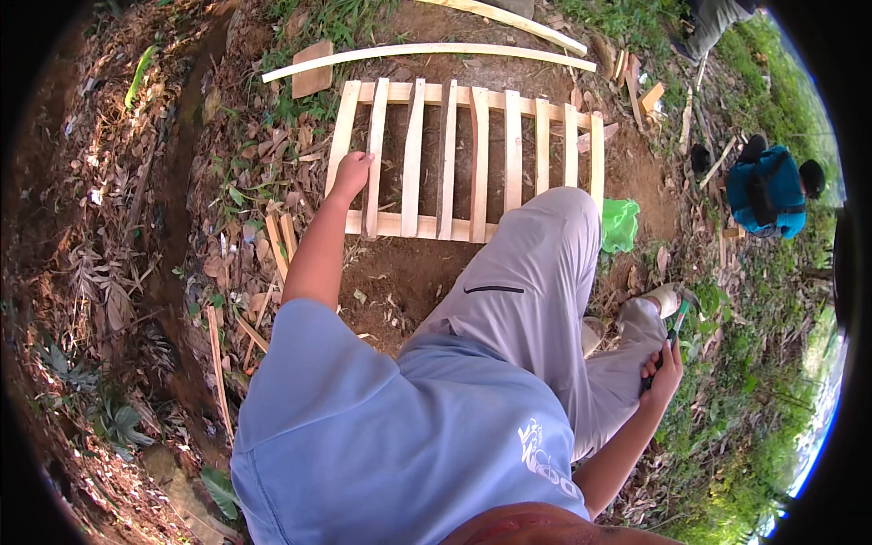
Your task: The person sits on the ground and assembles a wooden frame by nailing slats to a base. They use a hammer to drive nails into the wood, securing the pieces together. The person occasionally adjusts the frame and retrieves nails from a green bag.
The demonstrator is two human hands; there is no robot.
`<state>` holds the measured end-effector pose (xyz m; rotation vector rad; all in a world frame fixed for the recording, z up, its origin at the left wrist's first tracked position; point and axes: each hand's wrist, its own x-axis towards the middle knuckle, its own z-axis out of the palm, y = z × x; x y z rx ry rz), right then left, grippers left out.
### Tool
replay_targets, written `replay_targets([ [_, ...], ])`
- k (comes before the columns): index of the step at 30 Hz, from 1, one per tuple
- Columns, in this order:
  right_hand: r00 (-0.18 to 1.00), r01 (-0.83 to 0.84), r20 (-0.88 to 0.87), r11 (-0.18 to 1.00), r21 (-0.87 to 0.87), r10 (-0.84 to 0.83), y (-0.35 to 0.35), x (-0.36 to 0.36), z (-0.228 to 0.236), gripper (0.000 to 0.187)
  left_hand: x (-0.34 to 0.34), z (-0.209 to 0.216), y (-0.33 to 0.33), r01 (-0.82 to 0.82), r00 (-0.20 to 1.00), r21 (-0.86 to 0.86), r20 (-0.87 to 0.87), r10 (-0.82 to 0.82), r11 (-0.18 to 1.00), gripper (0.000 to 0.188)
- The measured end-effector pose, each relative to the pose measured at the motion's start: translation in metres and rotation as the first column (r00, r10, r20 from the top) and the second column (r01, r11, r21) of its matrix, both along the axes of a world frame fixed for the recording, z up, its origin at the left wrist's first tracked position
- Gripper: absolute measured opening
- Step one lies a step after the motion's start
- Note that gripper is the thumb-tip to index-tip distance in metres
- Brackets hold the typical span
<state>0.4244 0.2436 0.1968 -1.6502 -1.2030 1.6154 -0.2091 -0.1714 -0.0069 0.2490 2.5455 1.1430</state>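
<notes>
A slatted wooden frame [477,154] of pale planks lies flat on bare soil in front of me. My left hand [351,173] is stretched out and rests on its left end, fingers closed over the second slat from the left. My right hand [664,368] hangs low at my right side, closed around a tool with a green and black handle [676,320], next to my shoe. My knee in grey trousers [545,254] covers the frame's near right corner.
Two long loose planks [427,52] lie beyond the frame, with a short board [312,70] at their left. A green plastic bag [619,222] sits by the frame's right end. Wood offcuts [636,91] are scattered at the back right. Another person in blue [767,191] crouches at the right.
</notes>
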Motion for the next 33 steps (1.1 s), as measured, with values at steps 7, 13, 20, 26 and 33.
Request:
replay_targets([
  [7,0.999,-0.012,0.052,1.0,0.022,0.011,-0.002,-0.005,-0.001,0.042,0.023,0.03,0.012,0.023,0.995,-0.211,-0.093,-0.044,0.977,0.052],
  [13,0.996,-0.02,0.093,0.999,0.029,0.017,-0.001,-0.008,-0.004,0.042,0.043,0.042,0.017,0.049,0.989,-0.18,-0.128,-0.073,0.982,0.04],
  [20,0.995,-0.051,0.085,0.998,0.022,0.049,-0.003,-0.016,-0.003,0.041,0.044,0.033,0.012,0.026,0.987,-0.065,-0.156,-0.036,0.998,0.037],
  [26,0.985,-0.107,0.14,0.994,0.022,0.103,0.002,-0.016,-0.01,0.047,0.046,0.032,0.013,0.024,0.982,-0.066,-0.185,-0.036,0.997,0.037],
  [33,0.983,-0.104,0.153,0.994,0.027,0.099,0.0,-0.018,-0.008,0.05,0.047,0.033,0.015,0.031,0.974,-0.069,-0.22,-0.046,0.997,0.037],
])
